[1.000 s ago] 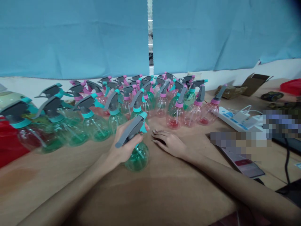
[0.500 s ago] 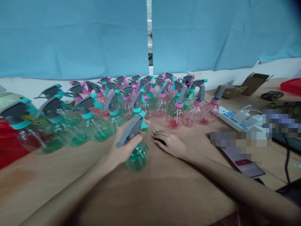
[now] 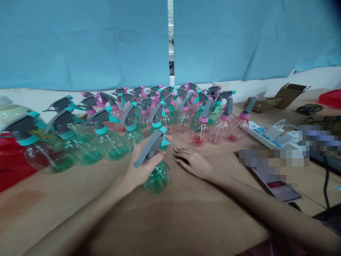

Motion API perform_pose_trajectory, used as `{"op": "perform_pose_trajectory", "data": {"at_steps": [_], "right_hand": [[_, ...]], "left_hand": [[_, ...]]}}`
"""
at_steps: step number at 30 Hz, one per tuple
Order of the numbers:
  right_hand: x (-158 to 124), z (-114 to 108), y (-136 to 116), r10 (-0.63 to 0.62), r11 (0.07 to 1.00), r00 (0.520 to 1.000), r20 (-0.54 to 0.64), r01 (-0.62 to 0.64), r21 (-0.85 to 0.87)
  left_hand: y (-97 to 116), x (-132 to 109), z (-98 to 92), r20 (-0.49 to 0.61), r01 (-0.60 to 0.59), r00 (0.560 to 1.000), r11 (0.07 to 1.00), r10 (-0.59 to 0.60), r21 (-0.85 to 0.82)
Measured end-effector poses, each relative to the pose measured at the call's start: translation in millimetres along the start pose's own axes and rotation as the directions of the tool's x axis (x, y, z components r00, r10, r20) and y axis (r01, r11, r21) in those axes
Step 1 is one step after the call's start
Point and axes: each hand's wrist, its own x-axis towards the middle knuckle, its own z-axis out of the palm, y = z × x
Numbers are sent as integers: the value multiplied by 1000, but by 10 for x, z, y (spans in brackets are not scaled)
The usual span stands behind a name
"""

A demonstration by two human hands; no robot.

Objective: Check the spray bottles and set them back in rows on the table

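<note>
My left hand [image 3: 144, 165] is wrapped round the neck of a green spray bottle [image 3: 157, 177] with a grey and turquoise head, which stands upright on the table [image 3: 170, 220]. Just right of it, my right hand [image 3: 193, 163] lies palm down on the tabletop, fingers stretched out and nothing in them. Behind the hands stand several more spray bottles: green ones such as a green bottle [image 3: 110, 144] to the left, and pink ones such as a pink bottle [image 3: 198, 133] towards the right.
At the right are a white power strip [image 3: 263, 135] with plugs, a phone-like flat device [image 3: 282, 188] and a black cable. An open cardboard box [image 3: 290, 96] is at the back right. Red material [image 3: 13, 170] lies at the far left. Blue cloth [image 3: 106, 42] hangs behind.
The whole view has shifted very slightly. My left hand keeps its grip on the green bottle, and my right hand lies where it was.
</note>
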Motion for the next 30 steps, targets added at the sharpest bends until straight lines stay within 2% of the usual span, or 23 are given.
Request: {"op": "perform_pose_trajectory", "data": {"at_steps": [30], "right_hand": [[-9, 11, 22, -2, 1000, 1000, -6, 2, 9]], "left_hand": [[2, 9, 1, -14, -22, 1000, 1000, 22, -21]]}}
